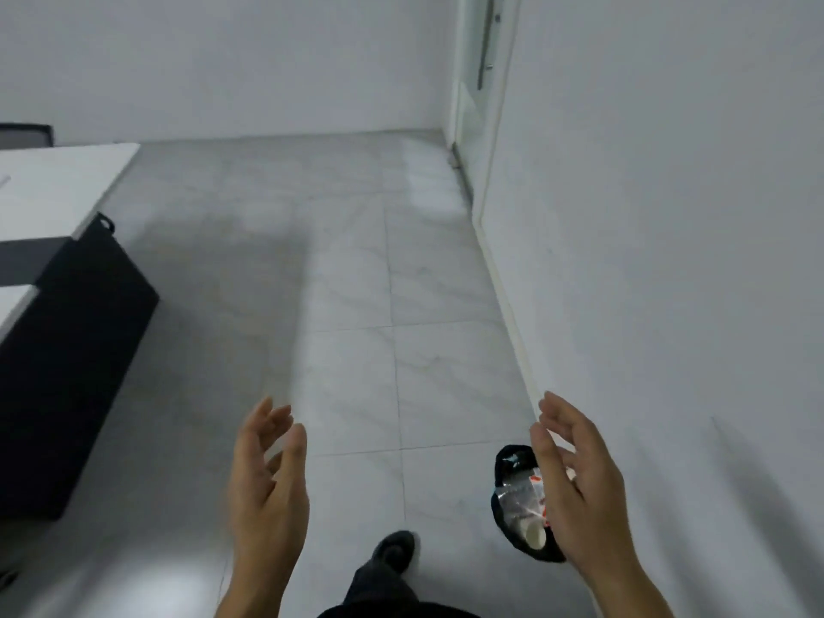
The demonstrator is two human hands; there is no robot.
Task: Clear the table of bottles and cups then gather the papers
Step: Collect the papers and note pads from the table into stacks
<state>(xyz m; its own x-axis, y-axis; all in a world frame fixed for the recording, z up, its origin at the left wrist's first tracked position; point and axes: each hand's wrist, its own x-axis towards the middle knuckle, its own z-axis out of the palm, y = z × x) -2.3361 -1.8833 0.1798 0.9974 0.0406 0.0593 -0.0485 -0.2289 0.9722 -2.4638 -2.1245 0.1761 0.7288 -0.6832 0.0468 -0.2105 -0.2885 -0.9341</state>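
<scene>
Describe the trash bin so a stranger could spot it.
Follow the white wall on the right down to the tiled floor. A small black bin sits there, partly behind the right hand. Alone there, it holds a crushed clear bottle and a white cup.

We see a floor (356,283) of pale grey marbled tiles running up to white walls. On it, close against the right-hand wall, sits a small black bin (512,453). In the bin lie a crushed clear bottle (519,492) with red on its label and a white cup (535,535). A dark shoe (394,550), blurred, is on the tiles near the bottom edge. At the left, a white-topped table (58,189) stands on a black base (80,350).
</scene>
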